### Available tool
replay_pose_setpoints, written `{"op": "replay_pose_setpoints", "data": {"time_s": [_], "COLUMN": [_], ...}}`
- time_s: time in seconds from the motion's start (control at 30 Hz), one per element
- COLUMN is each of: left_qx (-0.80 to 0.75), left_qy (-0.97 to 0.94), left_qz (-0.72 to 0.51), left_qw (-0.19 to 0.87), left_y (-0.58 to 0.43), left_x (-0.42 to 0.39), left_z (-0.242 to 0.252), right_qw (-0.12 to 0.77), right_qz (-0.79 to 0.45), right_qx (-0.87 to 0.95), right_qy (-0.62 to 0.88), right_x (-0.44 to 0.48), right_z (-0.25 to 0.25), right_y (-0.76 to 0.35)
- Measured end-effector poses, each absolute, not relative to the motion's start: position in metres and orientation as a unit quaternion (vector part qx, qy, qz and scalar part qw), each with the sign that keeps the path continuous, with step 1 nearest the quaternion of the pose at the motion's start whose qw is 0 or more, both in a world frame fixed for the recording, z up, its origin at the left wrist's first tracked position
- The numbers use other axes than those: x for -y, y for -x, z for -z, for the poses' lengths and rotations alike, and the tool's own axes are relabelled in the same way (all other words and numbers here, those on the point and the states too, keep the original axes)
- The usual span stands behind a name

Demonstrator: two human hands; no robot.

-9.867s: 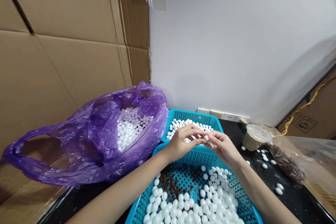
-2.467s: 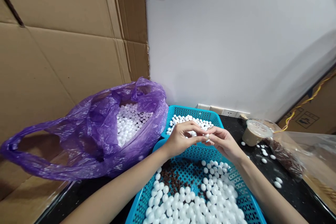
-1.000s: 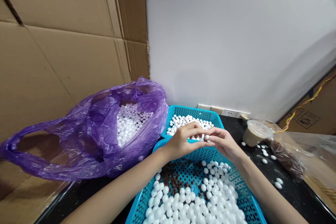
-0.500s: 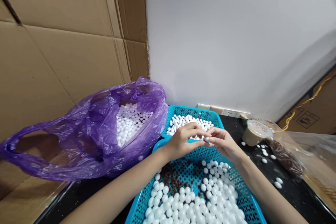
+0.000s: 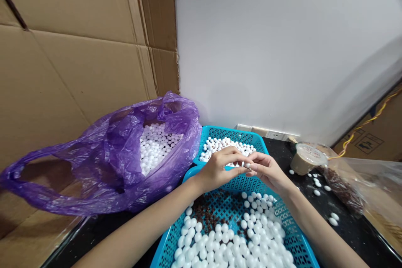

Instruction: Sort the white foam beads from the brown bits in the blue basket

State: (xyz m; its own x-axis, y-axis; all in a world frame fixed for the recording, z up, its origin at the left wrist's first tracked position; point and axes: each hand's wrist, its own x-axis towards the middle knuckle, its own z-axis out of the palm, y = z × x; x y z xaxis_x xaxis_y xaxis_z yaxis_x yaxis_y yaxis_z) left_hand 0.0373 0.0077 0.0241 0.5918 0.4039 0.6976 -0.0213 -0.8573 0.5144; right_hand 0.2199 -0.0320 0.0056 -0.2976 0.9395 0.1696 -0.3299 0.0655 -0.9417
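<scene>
My left hand (image 5: pixel 218 168) and my right hand (image 5: pixel 266 171) meet above the baskets, their fingertips pinching a small white ball (image 5: pixel 248 166) between them. Below my wrists lies a blue plastic mesh basket (image 5: pixel 235 183), holding many white balls (image 5: pixel 232 238) and a patch of brown granules (image 5: pixel 209 213). Behind my fingers, a second blue basket (image 5: pixel 229 133) holds more white balls, partly hidden by my hands.
A purple plastic bag (image 5: pixel 119 142) full of white balls sits to the left against flattened cardboard (image 5: pixel 78 71). To the right, on the black tabletop (image 5: pixel 351 234), are loose white balls, a lidded plastic cup (image 5: pixel 306 159) and a clear bag (image 5: pixel 342 188) of brown granules.
My hands stay together over the baskets with the small ball between my fingertips. My fingers have shifted only slightly. The view has moved a little since the oldest frame.
</scene>
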Motion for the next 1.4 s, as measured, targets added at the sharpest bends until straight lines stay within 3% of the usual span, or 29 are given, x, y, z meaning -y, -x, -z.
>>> {"op": "replay_pose_setpoints", "data": {"time_s": [1.4], "left_qx": [-0.137], "left_qy": [-0.875], "left_qz": [-0.406], "left_qw": [0.224], "left_y": [-0.0363], "left_x": [-0.0063], "left_z": [-0.0252], "right_qw": [0.506], "right_qz": [-0.605], "right_qx": [0.532], "right_qy": [0.307], "right_x": [0.0312], "right_z": [-0.0048], "right_y": [-0.2216]}}
